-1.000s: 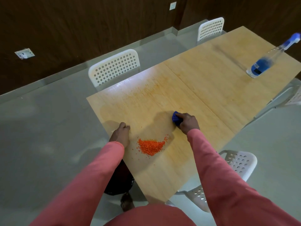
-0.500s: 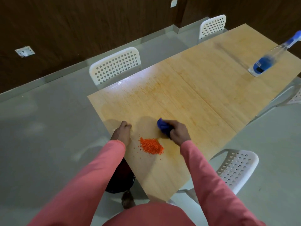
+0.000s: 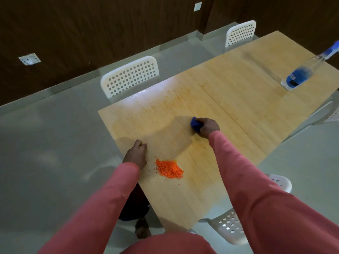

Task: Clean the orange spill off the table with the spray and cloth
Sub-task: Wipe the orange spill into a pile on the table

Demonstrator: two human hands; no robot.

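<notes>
A: Beyond the orange pile [image 3: 169,169], toward the far side of the table [image 3: 238,99], right hand [image 3: 208,126] grips the bunched blue cloth [image 3: 195,124], fingers curled round it, cloth pressed to the wood.

B: Why out there, not on the pile?

A: My guess: it's working the faint orange film and damp sheen beyond the pile. The grains are already heaped in one mound, so the cloth looks set to drag stragglers back toward it.

B: Left hand?

A: Left hand [image 3: 137,154] sits just beside the pile, on its left, near the table edge. Fingers curled under, holding nothing I can see. It looks placed as a brace or a stop at the edge, maybe to catch the heap later. That's a judgement.

B: Spray?

A: Spray bottle [image 3: 304,73] stands well apart from the pile, on the far right end of the table, blurred, blue liquid low in it. Parked out of the wiping path, probably.

B: Anything else?

A: White chair [image 3: 130,77] beyond the pile, tucked to the table's far edge. Loose grains scattered close around the pile. The heap isn't yet removed.
</notes>
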